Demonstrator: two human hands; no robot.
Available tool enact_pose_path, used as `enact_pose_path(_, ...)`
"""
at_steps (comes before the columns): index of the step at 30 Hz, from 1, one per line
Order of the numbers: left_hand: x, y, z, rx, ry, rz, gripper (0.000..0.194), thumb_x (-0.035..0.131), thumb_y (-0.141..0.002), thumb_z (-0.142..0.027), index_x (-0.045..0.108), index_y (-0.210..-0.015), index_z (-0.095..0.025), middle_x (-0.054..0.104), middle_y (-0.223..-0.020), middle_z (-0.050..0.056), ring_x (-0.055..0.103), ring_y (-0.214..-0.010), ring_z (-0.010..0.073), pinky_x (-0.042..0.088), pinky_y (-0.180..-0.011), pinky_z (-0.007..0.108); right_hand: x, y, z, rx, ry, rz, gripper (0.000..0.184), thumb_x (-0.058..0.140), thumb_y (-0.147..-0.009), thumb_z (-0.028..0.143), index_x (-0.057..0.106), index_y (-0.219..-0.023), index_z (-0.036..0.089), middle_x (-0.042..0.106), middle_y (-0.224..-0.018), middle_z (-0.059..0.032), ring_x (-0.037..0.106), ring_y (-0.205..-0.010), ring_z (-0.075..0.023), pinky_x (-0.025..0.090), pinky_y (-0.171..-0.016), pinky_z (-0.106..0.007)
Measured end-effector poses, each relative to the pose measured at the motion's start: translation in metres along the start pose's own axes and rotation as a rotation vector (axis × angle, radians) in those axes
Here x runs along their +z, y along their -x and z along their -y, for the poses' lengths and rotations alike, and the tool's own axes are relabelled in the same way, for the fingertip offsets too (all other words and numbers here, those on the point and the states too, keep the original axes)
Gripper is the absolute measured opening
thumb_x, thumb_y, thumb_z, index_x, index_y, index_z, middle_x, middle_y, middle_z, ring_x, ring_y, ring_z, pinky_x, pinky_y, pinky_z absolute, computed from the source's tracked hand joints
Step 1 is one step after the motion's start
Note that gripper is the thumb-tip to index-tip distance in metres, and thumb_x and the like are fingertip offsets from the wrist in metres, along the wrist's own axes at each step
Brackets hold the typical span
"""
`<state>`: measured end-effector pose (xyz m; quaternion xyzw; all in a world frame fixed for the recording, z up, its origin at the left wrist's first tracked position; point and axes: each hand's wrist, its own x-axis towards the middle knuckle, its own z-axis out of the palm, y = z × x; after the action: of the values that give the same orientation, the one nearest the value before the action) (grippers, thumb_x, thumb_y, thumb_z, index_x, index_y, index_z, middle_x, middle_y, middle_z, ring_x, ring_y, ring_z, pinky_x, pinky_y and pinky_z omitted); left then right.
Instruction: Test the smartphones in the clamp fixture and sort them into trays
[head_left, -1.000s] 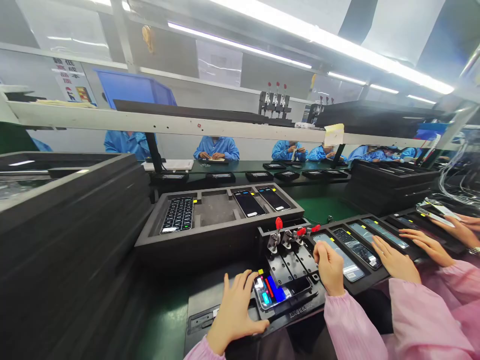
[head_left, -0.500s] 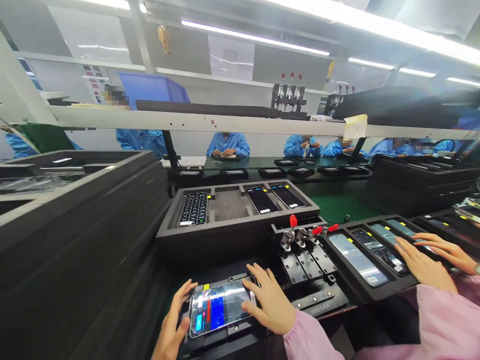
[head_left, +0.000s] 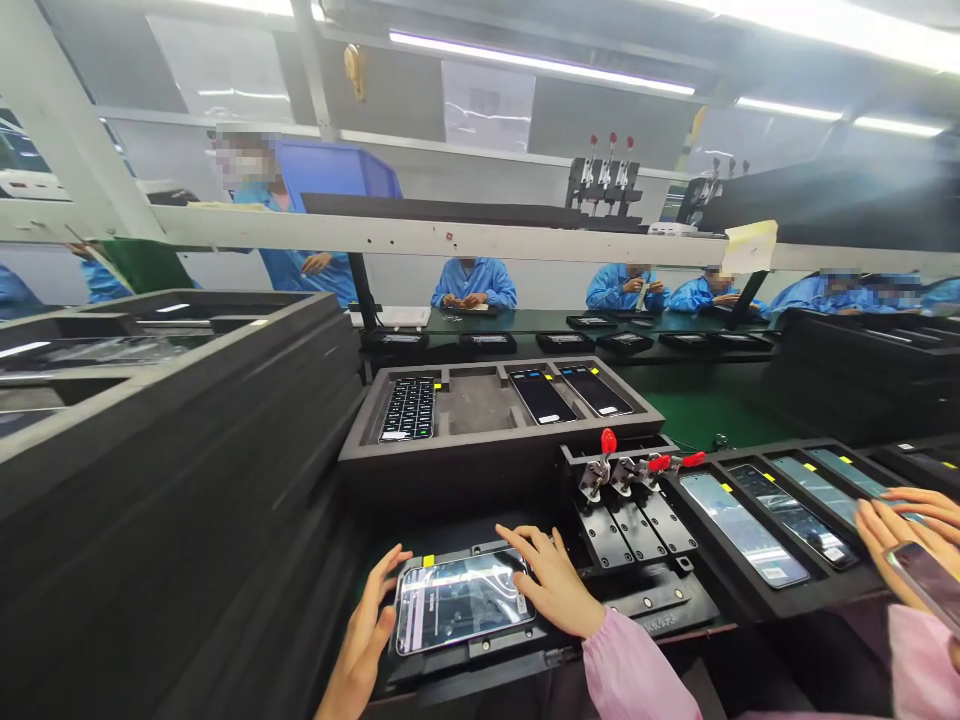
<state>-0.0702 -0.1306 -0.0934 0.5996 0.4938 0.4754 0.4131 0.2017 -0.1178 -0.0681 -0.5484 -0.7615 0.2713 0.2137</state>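
A smartphone (head_left: 457, 605) lies screen up in a black fixture (head_left: 487, 650). Its lit screen is dark with pale areas and glare, and a yellow tab (head_left: 428, 562) sticks out at its far edge. My left hand (head_left: 367, 625) is at the phone's left end, thumb and fingers apart around the corner. Over the right end of the screen is my right hand (head_left: 559, 590), fingers spread; whether its fingertips touch the glass I cannot tell.
Beyond stands a foam tray (head_left: 480, 440) of phones. Toggle clamps (head_left: 626, 480) with red tips rise on the right, beside another phone tray (head_left: 780, 590). A co-worker's hands (head_left: 900, 540) are at far right, a phone in front. Stacked black trays (head_left: 225, 520) wall off the left.
The phone's screen has gone from coloured stripes to a mostly dark picture. My view has shifted slightly left. At far right a phone now shows in front of the co-worker's hands.
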Motion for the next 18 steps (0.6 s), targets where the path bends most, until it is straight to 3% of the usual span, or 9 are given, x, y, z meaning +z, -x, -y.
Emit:
enact_pose_path(5,-0.001,0.000,0.000,0.015,-0.002,0.032,0.062,0.033,-0.084,-0.060,0.033,-0.134,-0.023,0.043,-0.134,0.008,0.042,-0.120,0.0299,0.028,-0.103,0.044,0.000,-0.001,-0.001,-0.018,0.081,0.065,0.061,0.037,-0.082,0.024,0.017,-0.134,0.049,0.040,-0.124,0.0007,0.036,-0.121,-0.0183,0.003,-0.102,-0.061)
enact_pose_path(11,0.000,0.002,0.001,0.032,0.015,0.020,0.061,0.033,-0.084,-0.060,0.034,-0.133,-0.022,0.044,-0.133,0.009,0.045,-0.116,0.0299,0.031,-0.100,0.044,-0.007,-0.001,-0.004,-0.010,0.034,0.121,0.065,0.039,-0.081,0.026,0.010,-0.137,0.045,0.038,-0.128,-0.0002,0.036,-0.121,-0.0195,0.001,-0.101,-0.063)
enact_pose_path(14,0.000,0.002,0.000,0.022,0.026,0.017,0.063,0.033,-0.084,-0.061,0.034,-0.133,-0.022,0.044,-0.132,0.009,0.043,-0.117,0.0301,0.031,-0.100,0.043,-0.012,0.000,0.011,-0.045,-0.062,0.060,0.071,0.040,-0.081,0.027,0.003,-0.140,0.037,0.026,-0.140,-0.0033,0.025,-0.129,-0.0213,0.007,-0.103,-0.060)
enact_pose_path(16,0.000,0.002,-0.001,0.019,0.033,0.019,0.063,0.033,-0.084,-0.061,0.035,-0.133,-0.022,0.045,-0.132,0.009,0.044,-0.116,0.0298,0.032,-0.099,0.042,-0.012,-0.004,0.029,-0.141,-0.070,0.050,0.076,0.046,-0.079,0.033,0.001,-0.141,0.033,0.020,-0.144,-0.0059,0.019,-0.132,-0.0233,0.008,-0.104,-0.058)
enact_pose_path(18,0.000,0.002,-0.002,0.028,0.038,0.019,0.062,0.033,-0.084,-0.061,0.035,-0.132,-0.022,0.045,-0.132,0.009,0.046,-0.114,0.0294,0.034,-0.098,0.042,-0.007,-0.013,0.049,-0.268,0.024,0.141,0.089,0.057,-0.071,0.041,0.003,-0.141,0.031,0.028,-0.141,-0.0095,0.027,-0.128,-0.0276,0.005,-0.102,-0.061)
